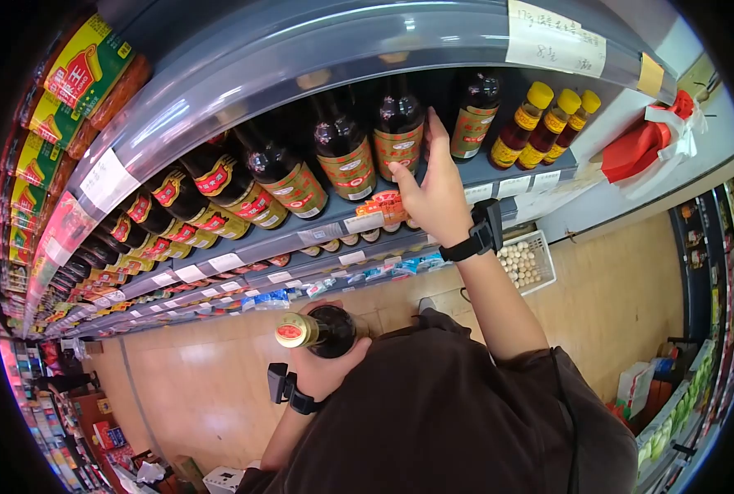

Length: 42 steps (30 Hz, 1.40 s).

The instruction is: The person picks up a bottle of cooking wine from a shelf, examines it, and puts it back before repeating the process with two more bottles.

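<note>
My left hand (pixel 330 370) is wrapped round a dark glass bottle (pixel 334 332) with a gold cap, low in front of my body. On the shelf, my right hand (pixel 434 188) has its thumb on the front of a dark bottle with a red and gold label (pixel 397 148) and its fingers along the right side. That bottle stands upright in the row. Similar bottles stand to either side, one at the left (pixel 345 156) and one at the right (pixel 470 123). A black band with a device is on each wrist.
Small yellow-capped bottles (pixel 519 128) stand at the shelf's right end. A clear shelf edge (pixel 301 67) runs above the bottles. Below are lower shelves and a white basket (pixel 548 262) of round pale items. Red and white bags (pixel 651 144) hang at the right.
</note>
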Tool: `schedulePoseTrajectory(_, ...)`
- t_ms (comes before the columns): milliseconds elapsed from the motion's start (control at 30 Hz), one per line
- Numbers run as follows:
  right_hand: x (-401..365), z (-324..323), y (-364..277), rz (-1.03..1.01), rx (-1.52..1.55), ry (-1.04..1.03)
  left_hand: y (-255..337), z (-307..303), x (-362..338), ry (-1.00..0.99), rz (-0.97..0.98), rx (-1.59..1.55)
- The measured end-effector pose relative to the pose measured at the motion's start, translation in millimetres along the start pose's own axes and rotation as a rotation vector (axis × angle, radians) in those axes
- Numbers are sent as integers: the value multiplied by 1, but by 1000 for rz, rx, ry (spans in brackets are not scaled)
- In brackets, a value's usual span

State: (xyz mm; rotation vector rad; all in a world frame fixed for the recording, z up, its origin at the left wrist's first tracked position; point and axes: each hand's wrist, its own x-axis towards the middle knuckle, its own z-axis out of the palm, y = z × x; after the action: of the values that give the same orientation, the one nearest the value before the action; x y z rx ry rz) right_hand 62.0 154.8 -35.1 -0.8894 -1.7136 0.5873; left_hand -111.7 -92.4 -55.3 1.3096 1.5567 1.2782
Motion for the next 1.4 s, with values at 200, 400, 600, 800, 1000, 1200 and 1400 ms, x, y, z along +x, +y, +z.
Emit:
schedulePoseTrajectory(200,13,9,3,25,-3,8,-8,-5,-3,74,-94,-80)
schedulePoseTrajectory(400,40,17,15,113,-34,34,-15,-8,-5,60,-80,-57)
schedulePoseTrajectory(600,69,30,38,124,-91,15,-8,-7,-6,39,-79,-66)
schedulePoseTrajectory(800,86,45,47,39,-124,104,-7,-6,-7,45,-69,-87)
schedulePoseTrajectory(1000,83,49,47,94,-135,134,-15,-6,-10,39,-20,-53)
schedulePoseTrajectory(1200,42,24,4,1,-182,186,-16,-4,-10,15,-56,-78)
schedulePoseTrajectory(1400,14,-33,-29,12,-362,542,-14,-3,-8,-55,-23,-8)
